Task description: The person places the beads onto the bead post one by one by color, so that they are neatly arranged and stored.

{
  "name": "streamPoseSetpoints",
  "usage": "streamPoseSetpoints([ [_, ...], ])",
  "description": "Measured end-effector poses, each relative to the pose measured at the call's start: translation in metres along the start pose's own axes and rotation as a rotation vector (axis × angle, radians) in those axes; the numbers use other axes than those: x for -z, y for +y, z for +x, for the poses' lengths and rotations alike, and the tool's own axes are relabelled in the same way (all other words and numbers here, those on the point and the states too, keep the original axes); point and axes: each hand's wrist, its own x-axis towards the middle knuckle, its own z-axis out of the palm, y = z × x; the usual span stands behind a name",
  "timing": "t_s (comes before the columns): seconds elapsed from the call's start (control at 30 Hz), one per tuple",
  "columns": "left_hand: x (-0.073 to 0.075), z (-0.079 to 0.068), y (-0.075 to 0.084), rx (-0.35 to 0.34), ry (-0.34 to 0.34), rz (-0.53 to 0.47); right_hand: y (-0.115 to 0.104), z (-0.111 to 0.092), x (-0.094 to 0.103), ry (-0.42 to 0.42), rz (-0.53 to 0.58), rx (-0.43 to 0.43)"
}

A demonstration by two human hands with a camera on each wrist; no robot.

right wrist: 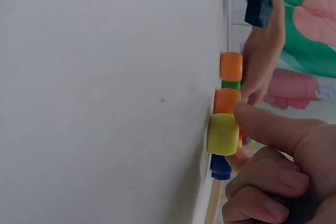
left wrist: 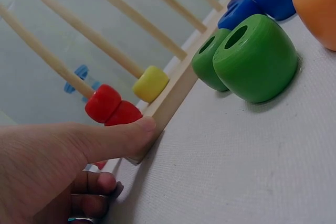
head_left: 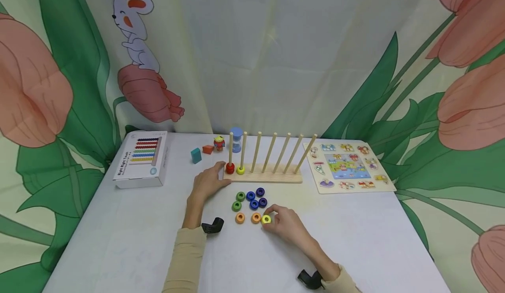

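My left hand grips the left end of a wooden peg stand, its thumb along the front edge in the left wrist view. Two red beads are stacked on the leftmost peg, and one yellow bead sits low on the peg beside it. My right hand pinches a second yellow bead between thumb and finger, close over the tabletop. Right by it is an orange bead, with another orange bead farther left. Green beads and blue beads lie between my hands and the stand.
Dark purple beads lie right of the blue ones. A white box stands at the left, a picture puzzle board at the right. Behind the stand are a blue sand timer, a small figure, a teal block and an orange-red block.
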Motion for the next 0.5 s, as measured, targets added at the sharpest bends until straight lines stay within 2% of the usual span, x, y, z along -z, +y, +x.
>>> streamPoseSetpoints([
  [0.27, 0.001, 0.0, 0.002, 0.005, -0.005, -0.007, -0.006, 0.0, 0.003, 0.052, -0.021, 0.026],
  [0.5, 0.002, 0.0, 0.002, 0.009, -0.007, -0.019, -0.043, 0.012, 0.025, 0.151, 0.001, 0.101],
])
